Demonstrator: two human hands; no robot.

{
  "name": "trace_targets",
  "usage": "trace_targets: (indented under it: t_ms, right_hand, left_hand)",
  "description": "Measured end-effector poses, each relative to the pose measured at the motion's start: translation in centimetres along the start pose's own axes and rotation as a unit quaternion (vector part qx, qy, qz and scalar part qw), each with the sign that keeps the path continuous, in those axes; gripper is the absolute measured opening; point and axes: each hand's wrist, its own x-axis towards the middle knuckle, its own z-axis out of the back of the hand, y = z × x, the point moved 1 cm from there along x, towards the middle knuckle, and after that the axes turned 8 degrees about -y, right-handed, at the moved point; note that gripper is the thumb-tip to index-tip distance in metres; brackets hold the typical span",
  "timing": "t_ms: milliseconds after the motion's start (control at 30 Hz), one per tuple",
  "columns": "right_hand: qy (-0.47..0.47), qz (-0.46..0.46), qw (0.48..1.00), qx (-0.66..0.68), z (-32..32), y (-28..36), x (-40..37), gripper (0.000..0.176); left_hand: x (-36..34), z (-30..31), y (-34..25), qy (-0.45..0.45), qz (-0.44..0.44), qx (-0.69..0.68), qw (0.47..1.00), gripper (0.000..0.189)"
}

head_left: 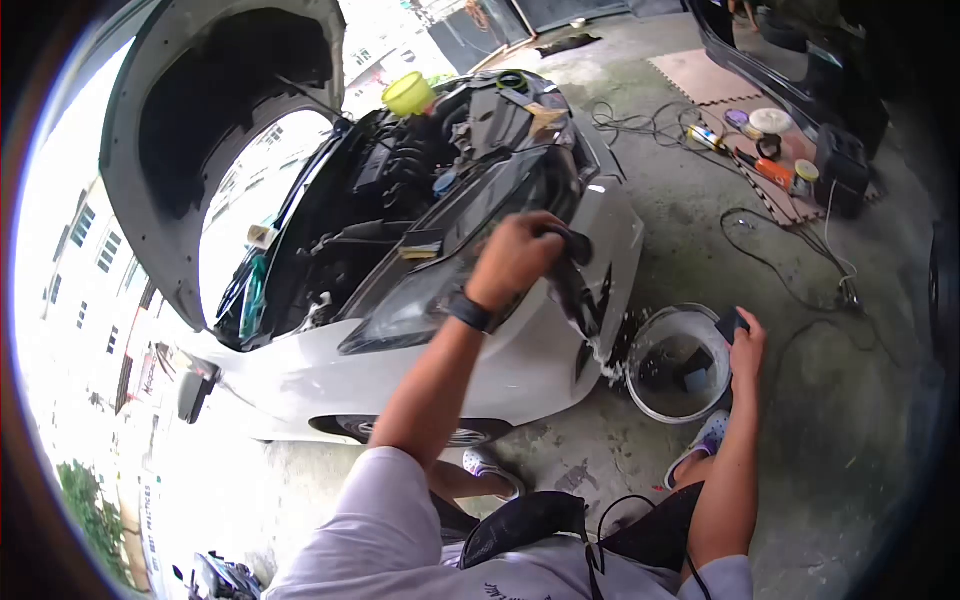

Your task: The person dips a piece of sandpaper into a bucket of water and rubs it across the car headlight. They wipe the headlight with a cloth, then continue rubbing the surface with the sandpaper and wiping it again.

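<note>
My left hand (pixel 517 258) is closed around a dark wet cloth (pixel 575 295) that hangs down beside the front corner of the white car (pixel 530 372). Below the cloth's lower end there is a whitish splash of water (pixel 607 364). My right hand (pixel 748 345) grips a small dark flat pad (pixel 733 325) at the right rim of a white bucket (pixel 637 392). Inside the bucket is murky water, with a dark square piece (pixel 697 372) in it. Just left of my left hand lies the car's headlight (pixel 405 315).
The hood (pixel 150 150) stands raised over the engine bay. A yellow tub (pixel 408 95) and a small sanding block (pixel 422 245) rest on the car's front. Cables (pixel 790 275) cross the floor at right, near foam mats (pixel 790 205) holding an orange tool (pixel 773 172) and several pads.
</note>
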Motion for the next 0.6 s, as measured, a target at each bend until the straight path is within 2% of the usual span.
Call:
trace_targets:
  t_ms: [67, 133, 200, 233, 333, 400, 433, 533, 600]
  right_hand:
    - [0.009, 0.038, 0.999, -0.017, -0.6, -0.2, -0.2, 0.046]
    - [0.034, -0.042, 0.999, 0.005, -0.7, 1.7, -1.3, 0.047]
    - [0.032, -0.062, 0.997, 0.029, -1.4, 1.9, -1.7, 0.048]
    - [0.027, -0.088, 0.994, 0.05, -1.6, 1.5, -1.7, 0.048]
    - [0.038, -0.071, 0.996, 0.045, -1.9, 0.7, -1.5, 0.047]
    - [0.04, -0.069, 0.996, 0.035, -2.2, 0.4, -1.5, 0.048]
    - [0.043, -0.073, 0.996, 0.025, -2.3, 0.4, -1.6, 0.048]
    - [0.045, -0.086, 0.995, 0.005, -2.7, 0.6, -1.6, 0.048]
    - [0.05, -0.081, 0.995, 0.002, -3.1, 0.7, -1.6, 0.048]
  left_hand:
    - [-1.4, 6.6, -3.3, -0.053, -0.051, 0.085, 0.994, 0.03]
    - [-2.4, 11.7, -3.5, -0.094, -0.062, 0.228, 0.967, 0.034]
    - [-4.0, 15.3, -2.0, -0.12, -0.157, 0.278, 0.94, 0.035]
    - [-4.9, 16.4, -0.6, -0.126, -0.159, 0.28, 0.938, 0.035]
    - [-9.1, 18.2, 2.5, -0.135, -0.158, 0.344, 0.916, 0.035]
    - [-11.9, 18.9, 3.9, -0.079, -0.031, 0.439, 0.894, 0.033]
    - [-12.9, 19.5, 5.2, -0.081, -0.031, 0.437, 0.895, 0.033]
    - [-14.3, 20.5, 8.2, -0.136, -0.015, 0.46, 0.877, 0.029]
    - [-14.8, 20.5, 8.7, -0.203, -0.038, 0.483, 0.851, 0.029]
